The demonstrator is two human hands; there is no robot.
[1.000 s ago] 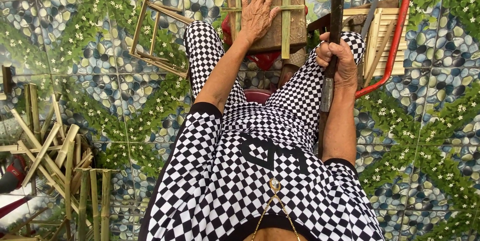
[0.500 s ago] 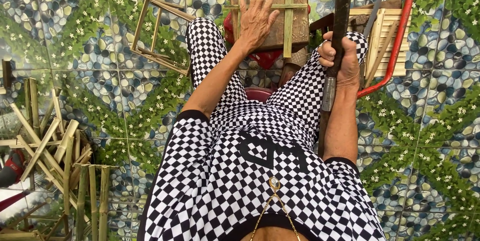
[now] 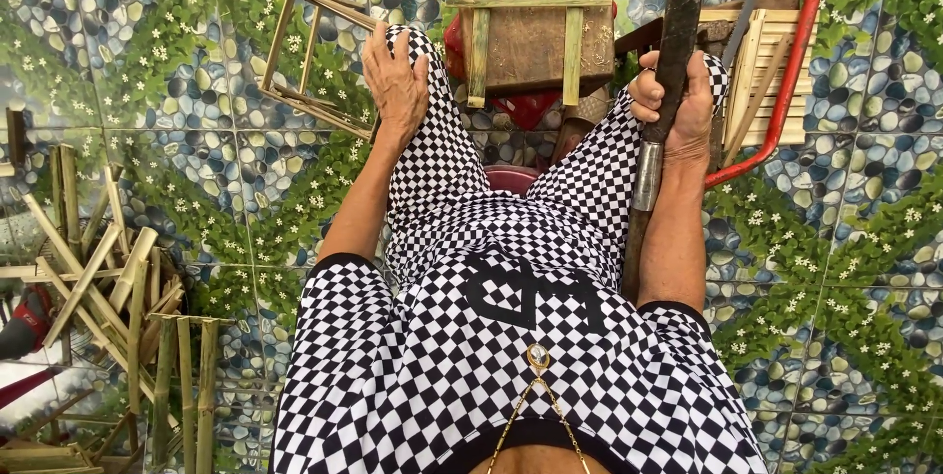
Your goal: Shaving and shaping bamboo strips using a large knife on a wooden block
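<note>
Several split bamboo sticks (image 3: 93, 273) lie heaped on the patterned tile floor (image 3: 177, 130) at the far left, with a few more set side by side just below them. Further right, an open bamboo frame (image 3: 309, 61) rests on the tiles, tilted, just beside the person's left knee. The left hand (image 3: 396, 81) lies flat on that knee, fingers loose and spread over the black-and-white checked trousers (image 3: 511, 228), holding nothing.

Between the knees, at the top of the view, a wooden block (image 3: 526, 27) stands with green bamboo strips (image 3: 478, 22) laid across it in a grid, two long ones crossed by shorter ones.

To the right, the right hand (image 3: 678, 101) is wrapped tight around the dark blade tool (image 3: 673, 52), which runs upright from a metal collar and wooden handle below the fist to the top edge of the view. The tool stands over the right knee, clear of the block. Behind it a pale slatted bamboo piece (image 3: 761, 71) and a curved red bar (image 3: 786, 91) lie at the right.
</note>
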